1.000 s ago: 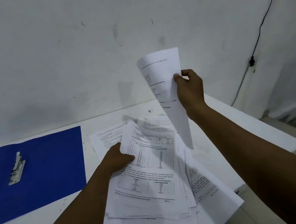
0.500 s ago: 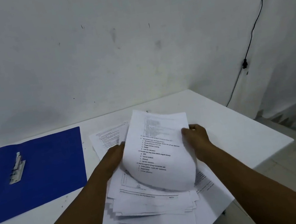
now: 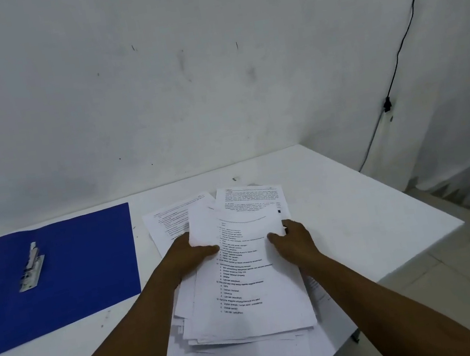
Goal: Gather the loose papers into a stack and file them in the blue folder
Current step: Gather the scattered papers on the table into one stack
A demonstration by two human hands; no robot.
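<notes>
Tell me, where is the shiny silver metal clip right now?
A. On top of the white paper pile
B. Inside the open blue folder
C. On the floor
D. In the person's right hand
B: the silver metal clip sits on the inner face of the open blue folder, lying flat on the white table to the left of the white paper pile, which both hands are holding.

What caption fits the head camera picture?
Both hands, left hand and right hand, square up papers beside the open blue folder.
</notes>
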